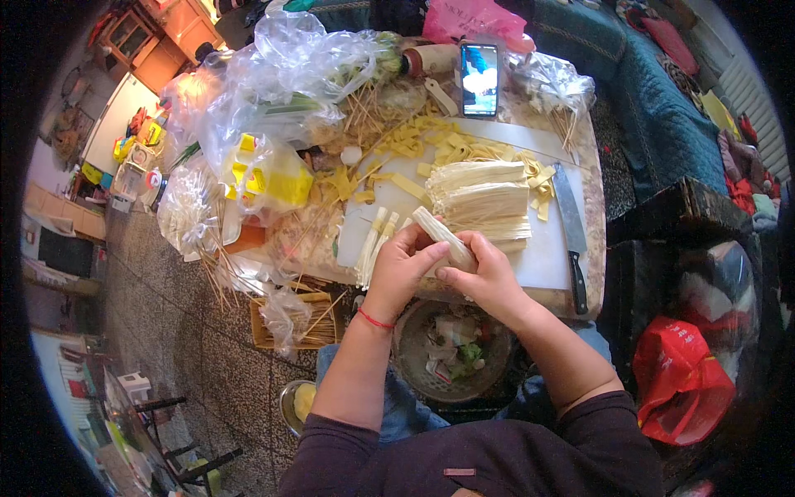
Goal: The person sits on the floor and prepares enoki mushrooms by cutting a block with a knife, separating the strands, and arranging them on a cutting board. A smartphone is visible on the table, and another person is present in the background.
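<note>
A small bundle of enoki mushrooms is held at a slant between my two hands above the cutting board's front edge. My left hand grips its upper left end, and my right hand grips the lower right end. Just behind lies a large pile of enoki mushrooms on the white cutting board. Left of my left hand, a few small enoki bundles wrapped with yellow tofu-skin strips lie side by side. More yellow tofu-skin strips are heaped behind the pile.
A kitchen knife lies along the board's right side. A lit phone stands at the back. Plastic bags and bagged skewers crowd the left. Below sit a box of skewers and a scrap basket between my legs.
</note>
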{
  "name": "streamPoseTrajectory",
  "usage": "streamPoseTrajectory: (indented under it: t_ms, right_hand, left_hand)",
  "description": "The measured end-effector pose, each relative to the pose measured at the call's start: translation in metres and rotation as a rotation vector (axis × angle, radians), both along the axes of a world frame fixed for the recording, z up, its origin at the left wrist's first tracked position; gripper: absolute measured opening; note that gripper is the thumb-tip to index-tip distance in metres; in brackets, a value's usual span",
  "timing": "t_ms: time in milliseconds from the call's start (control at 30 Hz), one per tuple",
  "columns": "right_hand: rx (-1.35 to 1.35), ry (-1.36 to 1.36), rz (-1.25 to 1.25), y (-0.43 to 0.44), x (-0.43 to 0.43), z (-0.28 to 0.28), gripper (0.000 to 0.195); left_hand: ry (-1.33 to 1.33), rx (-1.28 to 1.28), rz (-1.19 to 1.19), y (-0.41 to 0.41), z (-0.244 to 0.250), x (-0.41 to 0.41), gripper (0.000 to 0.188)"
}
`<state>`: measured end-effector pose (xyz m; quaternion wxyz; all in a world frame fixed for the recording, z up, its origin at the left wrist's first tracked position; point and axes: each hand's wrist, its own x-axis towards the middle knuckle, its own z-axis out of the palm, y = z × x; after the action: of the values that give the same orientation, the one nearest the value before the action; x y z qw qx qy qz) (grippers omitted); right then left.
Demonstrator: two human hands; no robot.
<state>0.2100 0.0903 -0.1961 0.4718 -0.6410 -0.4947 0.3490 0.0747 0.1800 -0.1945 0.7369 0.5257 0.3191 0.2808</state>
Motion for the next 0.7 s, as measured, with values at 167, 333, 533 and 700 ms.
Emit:
streamPoseTrajectory:
  t_ms: [167,333,533,700]
  right_hand:
    - [0.014,0.206,0.005,-0.004,0.007,-0.007,0.033]
    - [0.025,-0.057,0.004,-0.01,0.014,0.0,0.028]
    - [-0.058,0.007,0.073,-0.019,0.02,0.004,0.025]
    - [-0.1,0.11,0.199,-0.026,0.032,0.004,0.026]
  left_hand:
    - [-0.086,0.058,-0.023,0.001,-0.009,0.002,0.044]
    - [0.011,0.084,-0.098,-0.009,0.0,0.006,0.043]
    - [0.044,0.118,-0.224,-0.006,-0.001,0.006,0.043]
    - [0.021,0.065,-0.301,-0.008,0.005,0.005,0.046]
